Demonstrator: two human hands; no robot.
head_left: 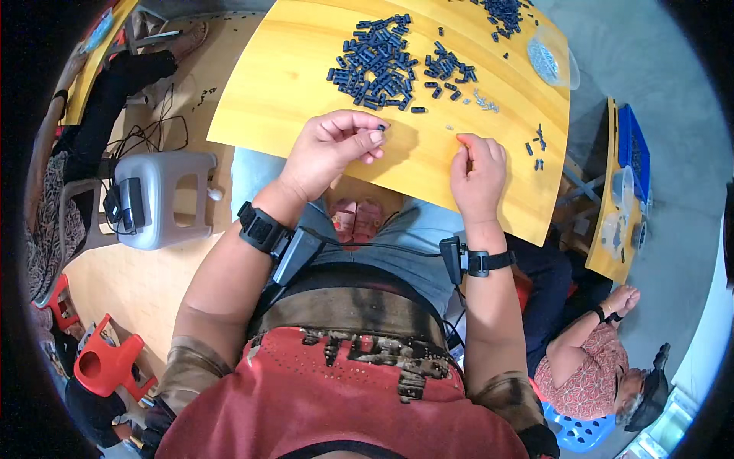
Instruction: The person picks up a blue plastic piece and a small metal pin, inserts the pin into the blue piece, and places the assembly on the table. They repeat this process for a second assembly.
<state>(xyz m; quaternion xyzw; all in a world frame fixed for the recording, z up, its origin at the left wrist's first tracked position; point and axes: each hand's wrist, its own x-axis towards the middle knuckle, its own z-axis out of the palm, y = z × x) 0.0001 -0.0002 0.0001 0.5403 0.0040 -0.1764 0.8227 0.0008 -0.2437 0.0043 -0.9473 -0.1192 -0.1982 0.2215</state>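
My left hand (330,149) is closed in a pinch over the near edge of the yellow table, with a small black plastic part (381,128) between thumb and fingertips. To its right, my right hand (480,177) rests low over the table edge. Its fingers are curled in with the thumb against them; whatever they hold, if anything, is hidden. Just beyond those fingertips lies a tiny grey metal piece (449,128). A large heap of black plastic parts (375,65) spreads beyond my left hand, with a smaller group (449,69) beside it and small metal pieces (485,102) nearby.
Farther back are another black heap (503,15) and a clear tray of small metal pieces (544,61). A few joined black parts (540,145) lie at the right. A grey stool (160,199) stands left. A co-worker (589,352) sits lower right by another table (612,229).
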